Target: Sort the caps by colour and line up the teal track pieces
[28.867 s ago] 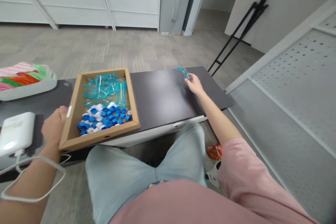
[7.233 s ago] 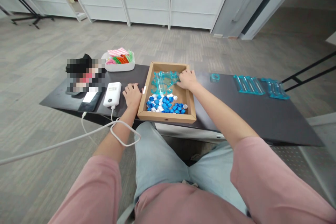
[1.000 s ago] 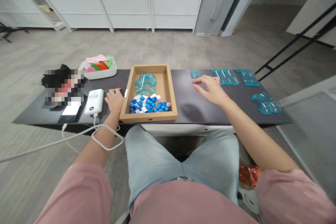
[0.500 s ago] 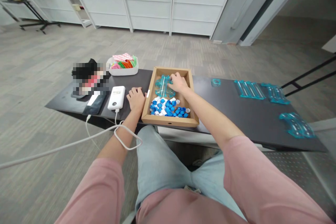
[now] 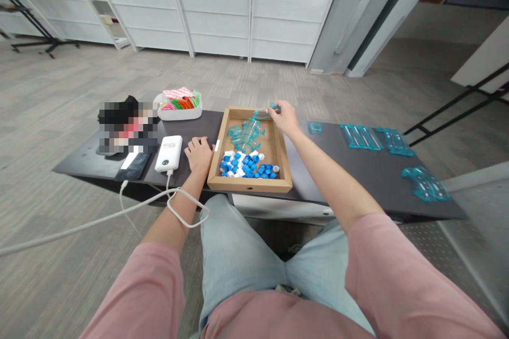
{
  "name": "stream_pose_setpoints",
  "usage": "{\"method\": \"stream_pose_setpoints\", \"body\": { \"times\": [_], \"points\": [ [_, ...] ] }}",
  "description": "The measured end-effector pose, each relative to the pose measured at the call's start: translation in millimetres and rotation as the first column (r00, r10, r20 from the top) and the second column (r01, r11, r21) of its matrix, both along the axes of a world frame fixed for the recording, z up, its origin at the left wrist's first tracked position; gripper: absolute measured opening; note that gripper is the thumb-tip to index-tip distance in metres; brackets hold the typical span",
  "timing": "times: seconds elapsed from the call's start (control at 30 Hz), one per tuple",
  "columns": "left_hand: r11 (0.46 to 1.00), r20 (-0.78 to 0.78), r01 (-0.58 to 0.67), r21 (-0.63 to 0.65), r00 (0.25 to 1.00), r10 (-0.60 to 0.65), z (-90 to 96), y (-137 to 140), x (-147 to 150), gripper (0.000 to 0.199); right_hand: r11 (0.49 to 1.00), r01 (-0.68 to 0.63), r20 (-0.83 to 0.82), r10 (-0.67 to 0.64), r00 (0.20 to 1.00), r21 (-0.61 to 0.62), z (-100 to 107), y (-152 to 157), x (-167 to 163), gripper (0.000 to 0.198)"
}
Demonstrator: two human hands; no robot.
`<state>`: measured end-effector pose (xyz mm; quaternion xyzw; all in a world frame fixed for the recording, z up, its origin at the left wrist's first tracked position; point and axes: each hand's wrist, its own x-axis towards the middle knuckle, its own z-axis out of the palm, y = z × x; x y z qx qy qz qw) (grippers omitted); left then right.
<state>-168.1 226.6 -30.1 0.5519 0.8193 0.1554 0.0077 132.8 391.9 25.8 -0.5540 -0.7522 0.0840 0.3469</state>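
My right hand (image 5: 284, 116) pinches one end of a clear tube piece with teal ends (image 5: 262, 113), held above the far right side of a cardboard tray (image 5: 249, 186). More teal-ended clear pieces (image 5: 244, 135) lie in a loose pile in the tray's far half. The held piece's left end overlaps that pile, and I cannot tell whether they touch. Small blue and white blocks (image 5: 248, 165) fill the tray's near side. My left hand (image 5: 199, 156) rests open on the dark table, just left of the tray, holding nothing.
Left of the tray are a white power bank (image 5: 169, 153) with a cable (image 5: 159, 197), a phone (image 5: 135, 163) and a white bin of colourful strips (image 5: 181, 112). On the table's right lie rows of teal-ended pieces (image 5: 361, 136), a further group (image 5: 425, 184) and one small teal piece (image 5: 315, 127).
My right hand has risen from the pile toward the tray's far right edge, with a clear teal-ended piece in its fingers. My left hand stays beside the tray. The view has shifted slightly.
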Motion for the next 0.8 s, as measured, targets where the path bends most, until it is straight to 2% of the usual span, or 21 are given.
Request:
{"method": "stream_pose_setpoints", "body": {
  "times": [0.13, 0.27, 0.37, 0.4, 0.47, 0.57, 0.67, 0.8],
  "points": [
    [1.000, 0.018, 0.025, -0.003, 1.000, -0.025, 2.5, -2.5, -3.6, 0.048, 0.992, 0.000, -0.050, 0.007, 0.999, 0.126, 13.8, -12.0, 26.4, 0.040],
    [1.000, 0.004, 0.014, -0.028, 1.000, -0.014, 7.4, -3.4, -3.8, 0.050, 0.991, 0.061, -0.005, -0.061, 0.998, 0.118, 10.2, -50.5, 79.9, 0.047],
    [0.999, 0.004, 0.012, -0.031, 1.000, -0.012, 5.3, -1.4, -4.0, 0.057, 0.984, 0.158, 0.025, -0.161, 0.987, 0.087, -7.0, -94.0, 143.3, 0.045],
    [0.999, -0.013, -0.031, -0.023, 0.999, 0.030, 2.6, 0.0, -5.1, 0.058, 0.976, 0.204, 0.030, -0.207, 0.978, 0.081, -14.3, -110.1, 166.7, 0.044],
    [0.995, -0.040, -0.103, 0.002, 0.994, 0.103, -4.8, 3.2, -8.8, 0.062, 0.949, 0.309, 0.039, -0.311, 0.949, 0.064, -29.6, -143.7, 212.6, 0.043],
    [0.991, -0.053, -0.135, -0.003, 0.989, 0.135, -15.6, 5.7, -14.5, 0.067, 0.905, 0.424, 0.088, -0.424, 0.901, 0.018, -51.2, -194.6, 269.4, 0.046],
    [0.985, -0.130, -0.149, -0.092, 0.982, 0.136, -19.2, 2.9, -14.6, 0.089, 0.894, 0.444, 0.185, -0.428, 0.885, -0.054, -68.8, -238.6, 306.5, 0.048],
    [0.945, -0.356, -0.190, -0.266, 0.931, 0.087, -10.4, -2.4, -6.0, 0.095, 0.889, 0.448, 0.296, -0.405, 0.865, -0.093, -83.2, -275.6, 337.9, 0.046]
  ]
}}
